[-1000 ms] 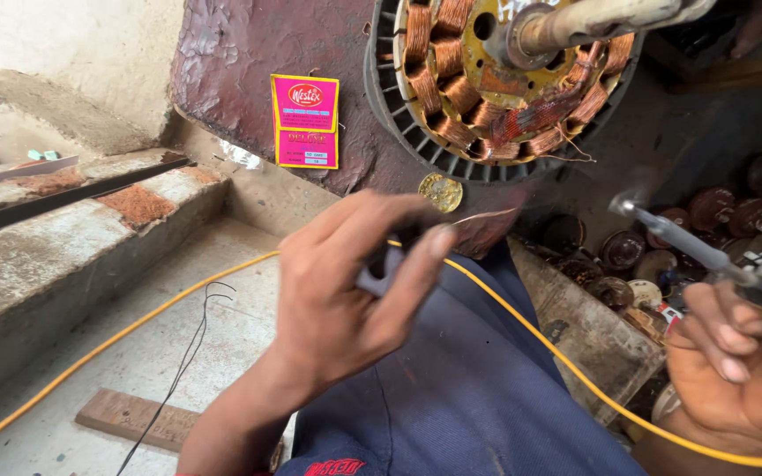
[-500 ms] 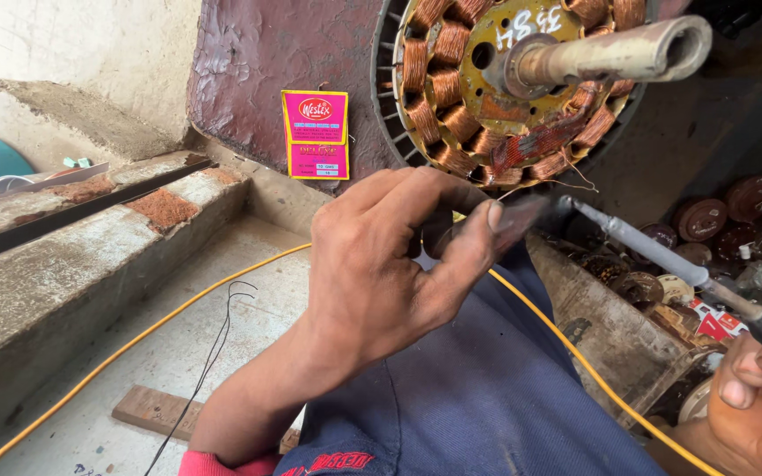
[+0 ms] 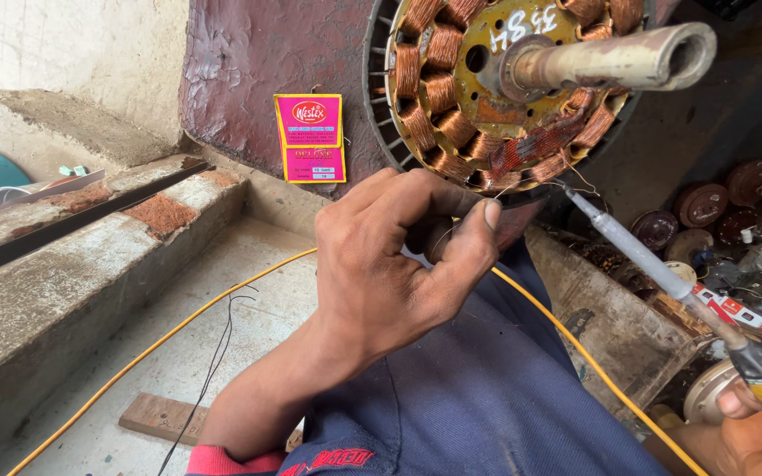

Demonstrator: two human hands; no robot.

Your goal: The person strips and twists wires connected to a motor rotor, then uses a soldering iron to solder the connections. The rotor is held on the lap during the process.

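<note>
A fan stator (image 3: 451, 106) with copper coils and a steel shaft (image 3: 610, 60) stands upright at the top of the head view. My left hand (image 3: 399, 256) is just below its lower edge, thumb and fingers pinched on a thin copper wire that leads up to the coils. My right hand (image 3: 751, 432), at the bottom right corner, grips a soldering iron (image 3: 654, 264) by its yellow handle. The iron's tip touches the wires at the stator's lower rim, just right of my left thumb.
A yellow cable (image 3: 169, 339) runs across the concrete floor and over my blue-clad leg (image 3: 487, 397). A pink packet (image 3: 310, 138) leans on the maroon wall. Other rotors and parts (image 3: 707, 207) lie at the right. A wood strip (image 3: 160, 416) lies on the floor.
The view has tilted so the stator sits lower and closer. My left hand rose to the stator's lower edge, and the soldering iron's tip moved left onto the wires.
</note>
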